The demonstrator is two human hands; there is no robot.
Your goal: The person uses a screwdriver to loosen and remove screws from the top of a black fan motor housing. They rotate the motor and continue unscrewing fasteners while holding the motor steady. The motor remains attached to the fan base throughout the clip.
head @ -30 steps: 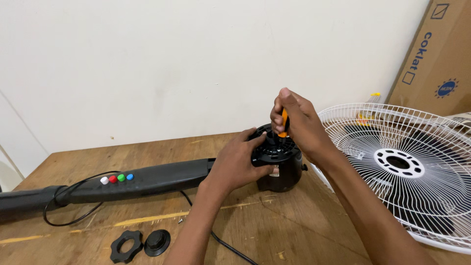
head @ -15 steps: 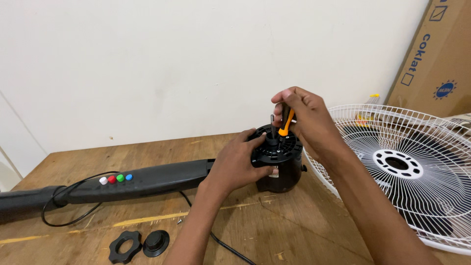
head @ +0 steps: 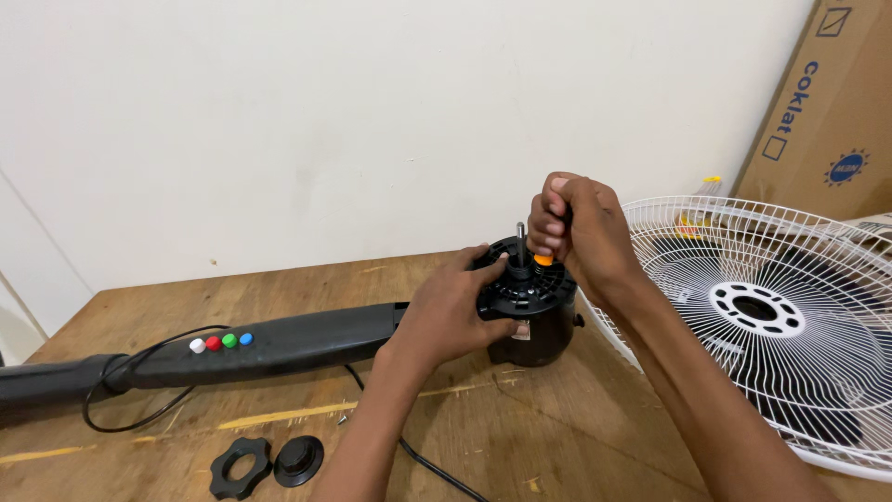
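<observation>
- Just right of the frame's centre, a black fan motor housing (head: 530,316) stands upright on the wooden table (head: 595,428), its bare metal shaft (head: 520,244) pointing straight up.
- The left hand (head: 451,311) wraps the housing's left side, fingers curled over the top rim and the thumb pressed low on the front; the grip is closed on the motor.
- The right hand (head: 576,228) sits above the motor's right edge, fingers folded tight around a screwdriver with an orange handle (head: 544,258); only a bit of orange shows beneath the fist, tip down on the motor's top.
- A black fan stem (head: 279,342) runs from the motor toward the left edge, carrying a row of white, red, green and blue buttons (head: 221,342).
- A black cable (head: 130,409) loops beneath the stem on the left.
- Bottom left, a black notched nut (head: 241,468) and a round black cap (head: 299,460) lie just beside each other.
- A white wire fan grille (head: 771,316) fills the right side, lying flat.
- A cardboard box (head: 827,121) leans in the upper right corner.
</observation>
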